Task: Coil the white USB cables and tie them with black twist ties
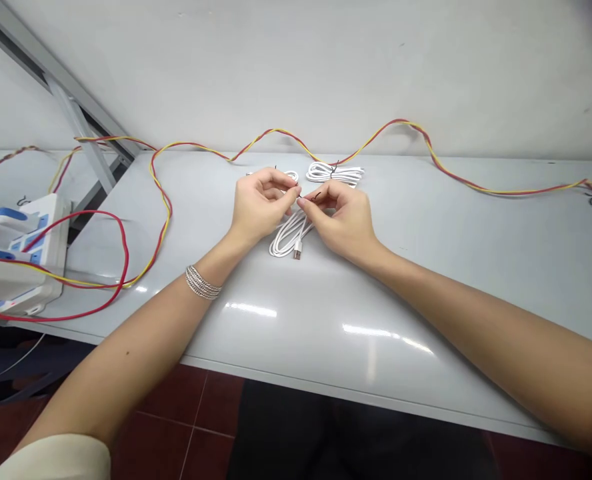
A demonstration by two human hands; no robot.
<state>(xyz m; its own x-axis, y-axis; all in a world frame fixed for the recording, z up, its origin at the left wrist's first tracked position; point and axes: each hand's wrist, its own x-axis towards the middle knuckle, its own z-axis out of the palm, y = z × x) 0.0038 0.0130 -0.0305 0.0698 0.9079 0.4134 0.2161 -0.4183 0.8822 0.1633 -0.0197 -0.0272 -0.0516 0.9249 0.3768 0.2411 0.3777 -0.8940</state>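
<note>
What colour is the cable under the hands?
White, seen in the head view: the coiled cable lies on the table.

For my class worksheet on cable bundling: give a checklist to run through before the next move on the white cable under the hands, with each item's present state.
1. Both hands on the work: left hand and right hand meet fingertip to fingertip over the coiled white cable: ok.
2. Black twist tie pinched: ok.
3. Tie wrapped fully around the coil: cannot tell, fingers hide it.
4. Cable's plug lies free on the table: ok.
5. Tied white bundle apart, behind the hands: ok.
6. Red-yellow wire clear of the coil: ok.
</note>
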